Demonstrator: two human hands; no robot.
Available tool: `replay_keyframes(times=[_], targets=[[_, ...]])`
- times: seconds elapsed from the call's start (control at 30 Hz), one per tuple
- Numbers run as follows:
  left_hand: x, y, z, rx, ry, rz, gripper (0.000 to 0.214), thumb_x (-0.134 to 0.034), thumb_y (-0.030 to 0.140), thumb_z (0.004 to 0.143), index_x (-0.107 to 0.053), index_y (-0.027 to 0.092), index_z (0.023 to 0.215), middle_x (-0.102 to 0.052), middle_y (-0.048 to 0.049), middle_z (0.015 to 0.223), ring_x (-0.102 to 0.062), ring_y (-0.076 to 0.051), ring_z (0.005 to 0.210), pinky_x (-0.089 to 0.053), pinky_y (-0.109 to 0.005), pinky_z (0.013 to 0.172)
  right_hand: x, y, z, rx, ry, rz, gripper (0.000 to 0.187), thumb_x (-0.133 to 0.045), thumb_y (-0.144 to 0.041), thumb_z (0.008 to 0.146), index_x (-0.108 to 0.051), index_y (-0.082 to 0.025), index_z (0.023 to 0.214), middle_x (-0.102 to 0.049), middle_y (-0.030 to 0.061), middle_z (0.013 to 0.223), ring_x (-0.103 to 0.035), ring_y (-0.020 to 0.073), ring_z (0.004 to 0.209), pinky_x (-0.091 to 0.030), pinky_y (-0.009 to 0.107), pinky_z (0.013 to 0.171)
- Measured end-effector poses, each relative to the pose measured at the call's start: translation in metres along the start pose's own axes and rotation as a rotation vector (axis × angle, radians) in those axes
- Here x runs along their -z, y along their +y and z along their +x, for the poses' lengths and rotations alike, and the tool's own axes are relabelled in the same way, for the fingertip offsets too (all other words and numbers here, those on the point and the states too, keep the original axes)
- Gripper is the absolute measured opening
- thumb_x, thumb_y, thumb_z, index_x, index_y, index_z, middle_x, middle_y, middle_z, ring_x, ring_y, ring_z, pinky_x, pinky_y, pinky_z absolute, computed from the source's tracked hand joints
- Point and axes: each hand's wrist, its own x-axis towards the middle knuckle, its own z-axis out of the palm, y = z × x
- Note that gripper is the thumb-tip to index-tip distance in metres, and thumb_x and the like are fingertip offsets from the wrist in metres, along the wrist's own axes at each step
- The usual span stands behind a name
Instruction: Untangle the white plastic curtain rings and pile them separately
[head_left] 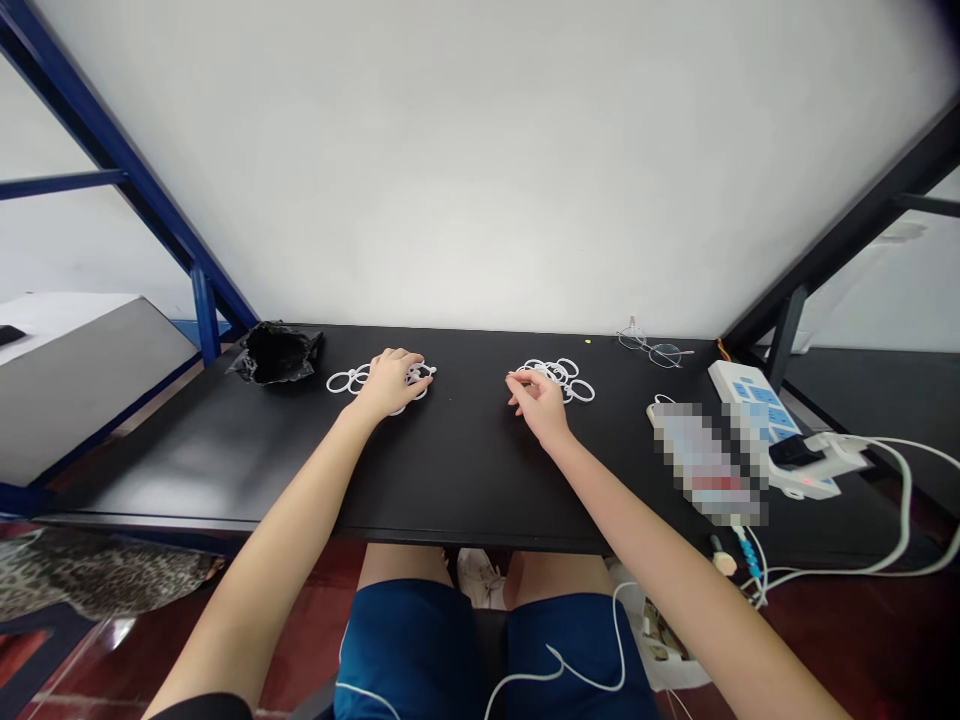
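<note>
Two small heaps of white plastic rings lie on the black tabletop. My left hand (390, 383) rests palm down over the left rings (341, 382), its thumb apart from the fingers; part of this heap is hidden beneath it. My right hand (540, 402) is at the near left side of the right rings (580, 390). Its thumb and index finger come together in a pinch, and whatever may be between them is too small to make out. Several of the right rings overlap one another.
A crumpled black plastic bag (279, 354) stands opened at the back left. At the right are eyeglasses (664, 354), a blurred-out phone (705, 465), and a white power strip (754, 395) with cables. A white wall rises behind the black table (450, 480).
</note>
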Motion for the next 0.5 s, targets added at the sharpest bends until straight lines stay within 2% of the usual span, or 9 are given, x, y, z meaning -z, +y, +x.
replay_keyframes(times=[0.07,0.17,0.23,0.37,0.5], targets=[[0.0,0.003,-0.001,-0.015,0.01,-0.001,0.036,-0.059,0.041,0.082,-0.065,0.018,0.109,-0.065,-0.0115,0.109,-0.053,-0.032,0.107,-0.039,-0.047,0.093,0.001,0.004,0.001,0.084,0.005,-0.133,0.02,-0.063,-0.035,0.078,-0.067,-0.02,0.089,-0.069,0.0064,0.09,-0.064,0.0167,0.062,-0.053,0.031,0.056],[0.001,0.012,-0.002,-0.057,0.028,-0.017,0.034,-0.057,0.041,0.084,-0.065,0.018,0.107,-0.064,-0.0108,0.109,-0.053,-0.031,0.108,-0.039,-0.046,0.093,0.001,0.007,0.001,0.223,0.004,-0.311,0.011,-0.061,-0.025,0.076,-0.068,-0.02,0.082,-0.065,0.0095,0.115,-0.061,0.0125,0.055,-0.054,0.041,0.075],[0.002,0.019,-0.003,-0.094,0.035,-0.039,0.03,-0.056,0.04,0.085,-0.065,0.019,0.106,-0.064,-0.0103,0.109,-0.052,-0.03,0.107,-0.039,-0.045,0.094,0.001,0.007,0.001,0.274,0.001,-0.379,0.009,-0.06,-0.023,0.076,-0.068,-0.02,0.08,-0.063,0.0105,0.119,-0.058,0.0112,0.052,-0.052,0.043,0.082],[0.0,0.031,-0.004,-0.168,0.047,-0.096,0.026,-0.054,0.036,0.088,-0.065,0.019,0.104,-0.064,-0.0092,0.11,-0.052,-0.027,0.106,-0.038,-0.043,0.096,0.003,0.005,0.0,0.311,0.032,-0.427,0.011,-0.057,-0.021,0.077,-0.066,-0.02,0.082,-0.065,0.0096,0.112,-0.056,0.0115,0.051,-0.051,0.041,0.079],[-0.002,0.035,-0.004,-0.216,0.068,-0.134,0.024,-0.053,0.035,0.089,-0.065,0.019,0.102,-0.064,-0.0084,0.11,-0.052,-0.026,0.106,-0.037,-0.043,0.096,0.008,0.006,0.002,0.278,0.041,-0.455,0.013,-0.055,-0.017,0.075,-0.066,-0.019,0.082,-0.069,0.0053,0.086,-0.053,0.0136,0.05,-0.051,0.038,0.072]])
